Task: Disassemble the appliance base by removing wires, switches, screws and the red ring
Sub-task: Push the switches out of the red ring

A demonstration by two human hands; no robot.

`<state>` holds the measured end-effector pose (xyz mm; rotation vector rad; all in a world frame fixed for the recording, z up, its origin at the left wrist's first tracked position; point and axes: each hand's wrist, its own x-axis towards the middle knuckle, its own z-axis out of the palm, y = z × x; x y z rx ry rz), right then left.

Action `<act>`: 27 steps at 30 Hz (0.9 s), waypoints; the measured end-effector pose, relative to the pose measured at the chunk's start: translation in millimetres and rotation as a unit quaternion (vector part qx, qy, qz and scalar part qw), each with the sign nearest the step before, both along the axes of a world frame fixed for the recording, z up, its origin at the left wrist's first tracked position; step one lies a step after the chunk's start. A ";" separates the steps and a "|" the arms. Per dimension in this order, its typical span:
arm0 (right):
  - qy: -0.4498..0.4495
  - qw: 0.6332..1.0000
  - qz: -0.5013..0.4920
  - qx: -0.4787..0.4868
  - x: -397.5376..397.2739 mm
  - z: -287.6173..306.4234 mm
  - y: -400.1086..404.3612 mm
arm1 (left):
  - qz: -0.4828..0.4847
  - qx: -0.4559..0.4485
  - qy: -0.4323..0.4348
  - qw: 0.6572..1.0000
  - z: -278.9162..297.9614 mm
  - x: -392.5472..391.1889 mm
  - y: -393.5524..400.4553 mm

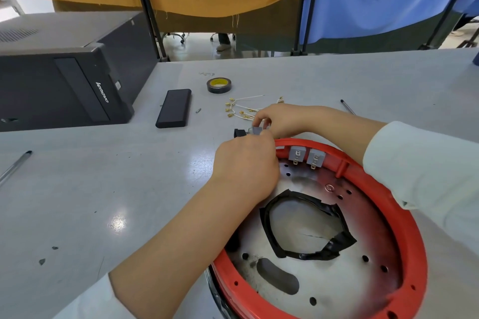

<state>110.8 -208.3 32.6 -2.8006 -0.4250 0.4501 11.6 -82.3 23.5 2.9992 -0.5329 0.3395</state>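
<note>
The appliance base (324, 241), a metal plate edged by the red ring (412, 228), lies on the grey table (103, 189) with its underside up; a torn loop of black tape (311, 228) borders the hole in the middle of the plate. Just past the ring's far rim, both hands meet over a small grey switch (257, 130): the right hand (282, 119) pinches it from above with curled fingertips, and the left hand (246, 166) has its fingers curled in on it from the near side, though its fingertips are hidden behind the knuckles. A black switch (239, 133) sits on the table touching that cluster, on its left. Two more grey switches (307, 157) are seated inside the ring's far rim. Beyond the ring lie loose white wires (243, 109) with brass terminals, then a roll of tape (219, 85) and a black case (174, 108). A computer tower (64, 72) lies far left of the ring.
</note>
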 end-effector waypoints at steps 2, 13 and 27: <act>0.002 1.000 -0.003 0.000 -0.2 -0.1 0.8 | 0.001 0.001 0.002 1.000 0.2 0.2 -0.4; -0.011 0.996 -0.056 0.062 -16.8 7.3 -15.0 | 0.006 -0.001 0.006 1.000 1.0 -0.4 -0.4; -0.111 0.985 -0.060 0.119 -108.7 14.3 -23.4 | 0.049 -0.038 0.045 0.997 6.5 -5.0 2.8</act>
